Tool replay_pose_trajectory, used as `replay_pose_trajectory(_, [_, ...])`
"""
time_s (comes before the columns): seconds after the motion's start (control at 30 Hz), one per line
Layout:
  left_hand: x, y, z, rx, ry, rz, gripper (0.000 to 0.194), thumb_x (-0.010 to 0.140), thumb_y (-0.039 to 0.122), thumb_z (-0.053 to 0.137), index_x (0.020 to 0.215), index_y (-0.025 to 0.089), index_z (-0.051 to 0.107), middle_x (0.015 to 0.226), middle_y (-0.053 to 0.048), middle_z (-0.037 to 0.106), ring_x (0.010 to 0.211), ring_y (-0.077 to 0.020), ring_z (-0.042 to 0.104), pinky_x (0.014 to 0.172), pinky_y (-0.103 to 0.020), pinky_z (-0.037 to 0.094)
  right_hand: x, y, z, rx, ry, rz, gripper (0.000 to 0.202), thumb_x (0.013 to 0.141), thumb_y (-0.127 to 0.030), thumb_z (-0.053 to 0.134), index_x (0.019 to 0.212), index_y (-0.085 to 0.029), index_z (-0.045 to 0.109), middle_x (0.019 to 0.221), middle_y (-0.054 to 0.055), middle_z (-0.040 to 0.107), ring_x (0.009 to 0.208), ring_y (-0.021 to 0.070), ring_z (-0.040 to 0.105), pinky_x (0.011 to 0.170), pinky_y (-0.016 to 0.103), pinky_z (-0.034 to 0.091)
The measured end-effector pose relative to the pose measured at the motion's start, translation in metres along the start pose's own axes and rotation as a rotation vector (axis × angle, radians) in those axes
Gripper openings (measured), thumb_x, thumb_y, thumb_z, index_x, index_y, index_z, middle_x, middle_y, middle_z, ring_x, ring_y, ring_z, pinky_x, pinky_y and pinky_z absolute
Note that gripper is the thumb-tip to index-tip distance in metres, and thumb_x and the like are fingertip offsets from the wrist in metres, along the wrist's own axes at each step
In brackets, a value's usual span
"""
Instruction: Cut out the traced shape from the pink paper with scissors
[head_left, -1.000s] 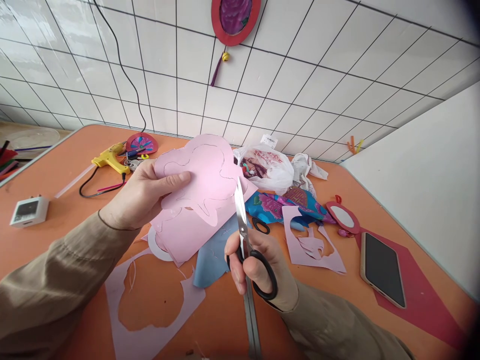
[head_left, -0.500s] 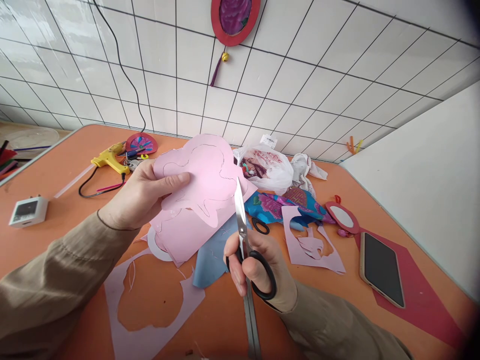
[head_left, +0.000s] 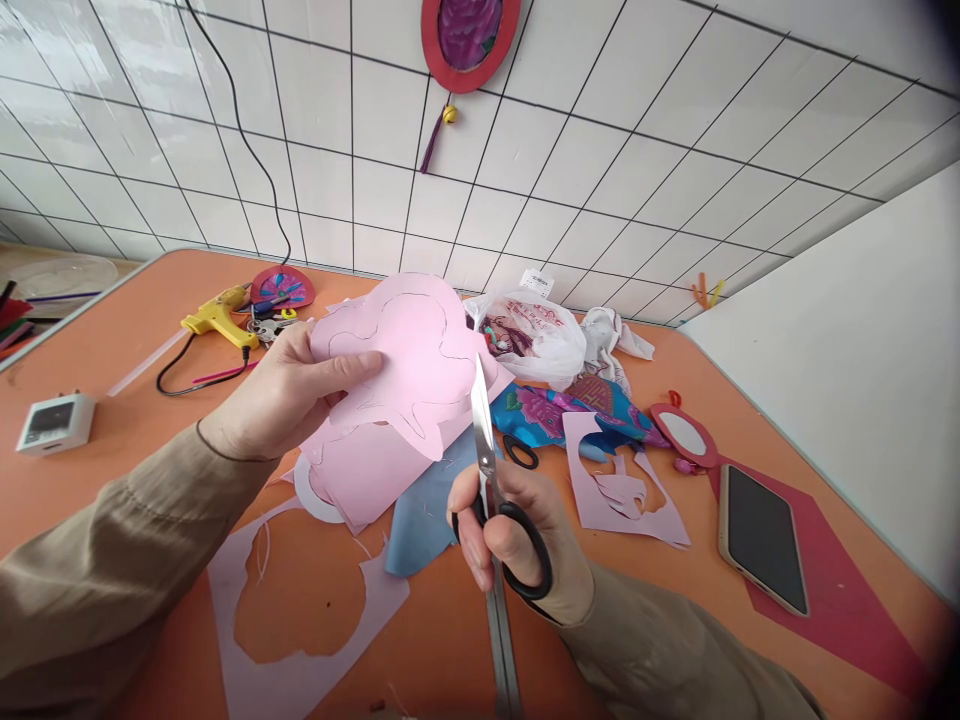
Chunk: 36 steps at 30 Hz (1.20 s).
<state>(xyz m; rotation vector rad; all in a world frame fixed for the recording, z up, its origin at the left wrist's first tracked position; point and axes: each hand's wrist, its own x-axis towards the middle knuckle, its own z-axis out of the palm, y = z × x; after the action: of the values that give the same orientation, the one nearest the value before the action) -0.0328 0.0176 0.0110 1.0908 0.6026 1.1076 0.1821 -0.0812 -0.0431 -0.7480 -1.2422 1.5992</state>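
Observation:
Between thumb and fingers, my left hand (head_left: 304,385) pinches a pink sheet (head_left: 409,340), foam or card, with curved outlines drawn on it and a partly cut edge. My right hand (head_left: 525,530) has its fingers through the black handles of a pair of scissors (head_left: 484,425). The blades are closed together and point up, with the tip at the right edge of the pink sheet. Below the held sheet lies another pink sheet (head_left: 367,480), over a blue cloth (head_left: 427,510) and a white ring-like piece (head_left: 315,495).
Pink offcuts (head_left: 225,620) lie in front and a second offcut (head_left: 592,505) to the right. A yellow glue gun (head_left: 217,318) and white charger box (head_left: 56,424) are left. A plastic bag (head_left: 555,340), patterned fabric (head_left: 540,410), small mirror (head_left: 684,434) and phone (head_left: 763,540) are right.
The pink sheet in my left hand has shifted slightly right and down. My right hand and the scissors have hardly moved.

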Motion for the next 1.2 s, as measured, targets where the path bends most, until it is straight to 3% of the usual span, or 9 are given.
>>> replay_pose_trajectory(0.3, [0.0, 0.005, 0.0, 0.038, 0.057, -0.024, 0.014, 0.067, 0.025, 0.088, 0.067, 0.015, 0.078, 0.062, -0.002, 0.07, 0.058, -0.013, 0.065, 0.053, -0.022, 0.054, 0.0, -0.002, 0.0, -0.017, 0.004, 0.005, 0.039, 0.078, -0.053, 0.079, 0.085, -0.019, 0.063, 0.046, -0.008, 0.048, 0.034, 0.0064, 0.045, 0.039, 0.018, 0.038])
replay_pose_trajectory(0.77, [0.0, 0.006, -0.003, 0.007, 0.037, 0.009, 0.01, 0.07, 0.022, 0.087, 0.071, 0.015, 0.079, 0.069, -0.003, 0.075, 0.064, -0.0151, 0.07, 0.056, -0.023, 0.057, 0.0, -0.004, 0.001, -0.107, 0.013, 0.037, 0.051, 0.078, -0.066, 0.073, 0.084, -0.018, 0.059, 0.048, -0.009, 0.045, 0.034, 0.0064, 0.041, 0.037, 0.019, 0.035])
replay_pose_trajectory(1.2, [0.0, 0.014, 0.002, 0.004, 0.041, 0.049, 0.012, 0.074, 0.015, 0.082, 0.064, 0.014, 0.076, 0.059, 0.0, 0.07, 0.049, -0.0095, 0.061, 0.046, -0.019, 0.049, -0.001, -0.007, 0.0, -0.204, 0.014, 0.059, 0.05, 0.078, -0.065, 0.074, 0.084, -0.018, 0.059, 0.051, -0.008, 0.047, 0.035, 0.0066, 0.045, 0.038, 0.019, 0.033])
